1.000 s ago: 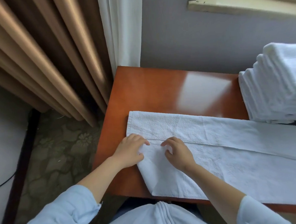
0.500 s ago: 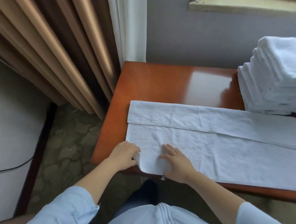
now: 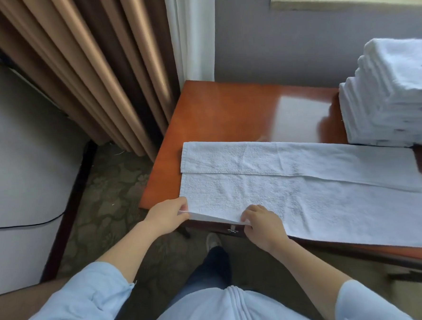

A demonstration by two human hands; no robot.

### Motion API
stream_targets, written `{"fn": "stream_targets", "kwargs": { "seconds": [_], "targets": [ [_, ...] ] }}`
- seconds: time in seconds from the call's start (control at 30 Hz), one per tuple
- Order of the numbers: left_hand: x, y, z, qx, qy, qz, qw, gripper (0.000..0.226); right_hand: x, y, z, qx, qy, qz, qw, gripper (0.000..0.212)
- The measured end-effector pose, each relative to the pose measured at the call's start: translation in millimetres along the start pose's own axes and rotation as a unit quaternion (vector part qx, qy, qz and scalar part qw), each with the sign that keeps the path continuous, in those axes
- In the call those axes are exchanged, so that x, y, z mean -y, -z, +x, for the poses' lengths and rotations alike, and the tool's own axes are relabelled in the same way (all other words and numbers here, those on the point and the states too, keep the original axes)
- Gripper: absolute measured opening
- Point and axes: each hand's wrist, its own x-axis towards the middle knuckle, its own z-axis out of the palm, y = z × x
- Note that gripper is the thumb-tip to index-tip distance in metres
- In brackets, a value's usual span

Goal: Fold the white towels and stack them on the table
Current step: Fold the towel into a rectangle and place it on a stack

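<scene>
Head view: the towel (image 3: pixel 305 191) lies spread lengthwise on the bench (image 3: pixel 227 114), its far strip already folded over toward the middle. The left hand (image 3: pixel 166 215) pinches the near left corner, and the right hand (image 3: pixel 263 226) pinches the near edge beside it, both at the bench's front lip. A stack (image 3: pixel 394 99) of folded towels sits far right.

Both grips are at the left end, so lifting from here could leave the long right part lagging and skew the fold. The glossy bench may also let the towel slide.
</scene>
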Motion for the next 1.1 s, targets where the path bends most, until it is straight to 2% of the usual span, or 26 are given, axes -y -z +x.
{"fn": "stream_targets", "kwargs": {
  "seconds": [0.23, 0.37, 0.47, 0.6, 0.87, 1.1],
  "targets": [
    [-15, 13, 14, -0.056, 0.073, -0.022, 0.996, 0.016, -34, 33, -14, -0.14, -0.114, 0.051, 0.982, 0.013],
    [-27, 33, 40, -0.105, 0.088, -0.016, 0.99, 0.018, -34, 58, 14, -0.221, -0.094, 0.077, 0.968, 0.012],
    [-31, 49, 62, -0.136, 0.107, -0.007, 0.985, 0.017, -32, 74, 45, -0.247, -0.104, 0.071, 0.961, 0.015],
    [-28, 70, 96, -0.147, 0.108, 0.007, 0.983, 0.018, -36, 93, 92, -0.25, -0.13, 0.064, 0.957, 0.018],
    [-15, 84, 163, -0.096, 0.093, 0.029, 0.991, 0.016, -57, 90, 158, -0.188, -0.185, 0.061, 0.963, 0.019],
    [-9, 74, 201, -0.108, 0.032, 0.126, 0.986, 0.009, -69, 70, 174, -0.148, -0.218, 0.047, 0.964, 0.014]
  ]
}}
